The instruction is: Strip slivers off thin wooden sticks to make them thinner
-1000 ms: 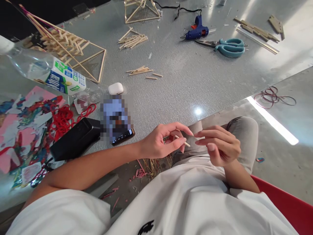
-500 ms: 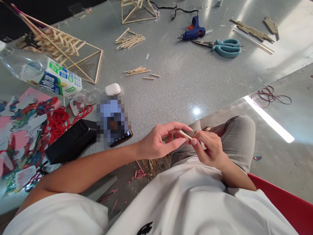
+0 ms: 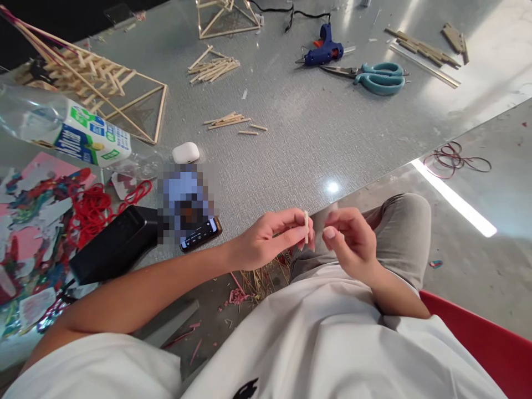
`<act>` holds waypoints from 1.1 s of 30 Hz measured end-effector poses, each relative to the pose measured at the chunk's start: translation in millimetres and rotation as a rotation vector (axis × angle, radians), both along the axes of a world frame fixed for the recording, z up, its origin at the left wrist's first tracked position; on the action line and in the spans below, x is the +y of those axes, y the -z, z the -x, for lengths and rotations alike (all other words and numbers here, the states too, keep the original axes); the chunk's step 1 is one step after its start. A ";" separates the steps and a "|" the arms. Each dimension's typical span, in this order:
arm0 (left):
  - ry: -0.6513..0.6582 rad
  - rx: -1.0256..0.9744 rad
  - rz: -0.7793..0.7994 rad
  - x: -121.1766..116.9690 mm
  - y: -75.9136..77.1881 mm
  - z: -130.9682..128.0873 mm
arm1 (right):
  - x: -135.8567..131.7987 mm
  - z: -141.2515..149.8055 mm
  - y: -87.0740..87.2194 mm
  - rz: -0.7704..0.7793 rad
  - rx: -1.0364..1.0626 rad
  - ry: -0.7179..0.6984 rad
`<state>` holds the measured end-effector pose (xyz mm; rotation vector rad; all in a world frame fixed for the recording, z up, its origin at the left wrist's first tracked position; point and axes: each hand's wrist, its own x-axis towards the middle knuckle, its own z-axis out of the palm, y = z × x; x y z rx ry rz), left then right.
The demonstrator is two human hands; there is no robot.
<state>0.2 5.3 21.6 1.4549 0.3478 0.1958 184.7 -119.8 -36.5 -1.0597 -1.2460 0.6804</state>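
Note:
Between the thumb and fingertips of my left hand is a short wooden stick, held upright above my lap by the table edge. My right hand is just to the right of it, apart from the stick, with its fingers curled and the thumb separated from them; nothing shows in its grasp. On the table ahead lie a small group of short wooden sticks and a larger pile of sticks.
A blue glue gun and teal-handled scissors lie at the back. To the left are a stick structure, a plastic bottle, red cord, a black box-like object, a phone and a white case.
The stick was between both hands and slanted; now my left hand alone holds it upright. My right hand has let go and drawn slightly away, its fingers loosened.

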 end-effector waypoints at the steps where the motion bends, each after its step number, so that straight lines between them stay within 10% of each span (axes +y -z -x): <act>1: 0.059 0.007 -0.030 1.3 -0.3 0.7 | 0.8 -0.7 -0.5 0.036 0.084 -0.031; 6: 0.195 0.051 -0.165 5.8 2.6 3.6 | 9.8 1.9 -4.4 0.165 0.372 -0.272; 14: 0.232 0.037 -0.143 4.9 -1.8 1.6 | 17.8 -1.8 -5.6 0.224 0.596 -0.238; 33: 0.210 0.061 -0.292 4.0 2.8 3.9 | 4.5 11.2 6.0 0.122 0.418 -0.071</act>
